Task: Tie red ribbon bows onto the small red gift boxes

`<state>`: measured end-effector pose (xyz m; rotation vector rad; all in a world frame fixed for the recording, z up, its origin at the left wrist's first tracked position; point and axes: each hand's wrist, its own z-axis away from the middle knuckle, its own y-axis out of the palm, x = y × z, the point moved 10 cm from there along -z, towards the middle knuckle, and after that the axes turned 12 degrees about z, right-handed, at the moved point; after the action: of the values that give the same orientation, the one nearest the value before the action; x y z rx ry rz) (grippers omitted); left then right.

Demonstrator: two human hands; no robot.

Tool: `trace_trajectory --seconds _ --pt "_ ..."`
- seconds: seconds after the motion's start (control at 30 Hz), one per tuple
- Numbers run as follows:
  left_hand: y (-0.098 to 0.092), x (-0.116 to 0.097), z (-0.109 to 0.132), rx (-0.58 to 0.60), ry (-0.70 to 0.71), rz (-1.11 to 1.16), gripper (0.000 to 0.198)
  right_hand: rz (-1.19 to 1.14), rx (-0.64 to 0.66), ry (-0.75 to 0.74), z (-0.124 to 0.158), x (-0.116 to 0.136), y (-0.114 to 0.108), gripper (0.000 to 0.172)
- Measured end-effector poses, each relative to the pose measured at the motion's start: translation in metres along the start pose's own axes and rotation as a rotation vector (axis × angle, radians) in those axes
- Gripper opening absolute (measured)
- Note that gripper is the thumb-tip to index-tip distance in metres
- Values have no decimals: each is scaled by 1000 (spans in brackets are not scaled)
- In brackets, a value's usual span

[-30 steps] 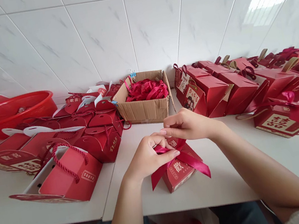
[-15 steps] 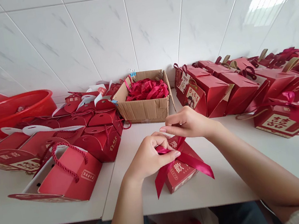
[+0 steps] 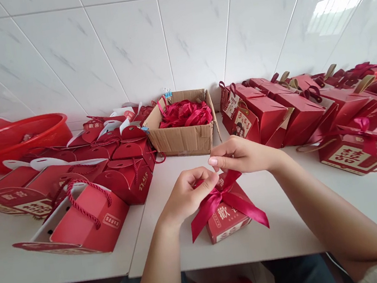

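Observation:
A small red gift box (image 3: 221, 219) with pale lettering lies in front of me, a crimson satin ribbon (image 3: 249, 205) tied in a bow across its top. Two ribbon tails fan out toward me, left and right. My left hand (image 3: 191, 193) is closed, thumb against forefinger, on the ribbon at the left of the knot. My right hand (image 3: 242, 154) is pinched over the far side of the bow, where a ribbon loop runs up under its fingers. The fingertips of both hands nearly meet, and they cover the far end of the box.
Behind the hands stands a cardboard box (image 3: 181, 139) of loose ribbons. An open red box with a rope handle (image 3: 90, 217) and more red boxes fill the left, near a red basin (image 3: 48, 127). At right sit a bowed box (image 3: 356, 154) and rows of red boxes (image 3: 302, 108).
My left hand has shifted up and back off the knot, so the knot now shows. My right hand has moved slightly right. The left ribbon tail has swung outward.

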<state>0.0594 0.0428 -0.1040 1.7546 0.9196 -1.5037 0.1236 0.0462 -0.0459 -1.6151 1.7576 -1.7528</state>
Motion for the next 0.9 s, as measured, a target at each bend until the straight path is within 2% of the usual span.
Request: trace_trajectory --seconds 0.1,0.2,0.33,0.53,0.63,0.77,0.83,0.9 --pt "-4 -2 -1 -33 44 72 41 -10 110 51 4 0 6 39" --pt "-9 4 -2 -81 11 132 49 37 194 125 8 -4 11 38" --pt "-13 7 -2 -114 3 124 51 70 179 168 9 -7 8 36" --pt "-14 5 -1 -122 2 79 50 88 139 151 7 -6 8 34" --pt "-14 2 0 -129 10 74 46 162 55 164 6 -5 -2 36" --pt "-18 1 0 -147 20 150 40 273 -62 205 14 5 -26 34" --pt "-25 2 1 -183 19 199 38 279 -138 262 31 13 -36 27" --pt "-32 1 2 -212 40 240 37 252 -293 354 61 18 -40 22"
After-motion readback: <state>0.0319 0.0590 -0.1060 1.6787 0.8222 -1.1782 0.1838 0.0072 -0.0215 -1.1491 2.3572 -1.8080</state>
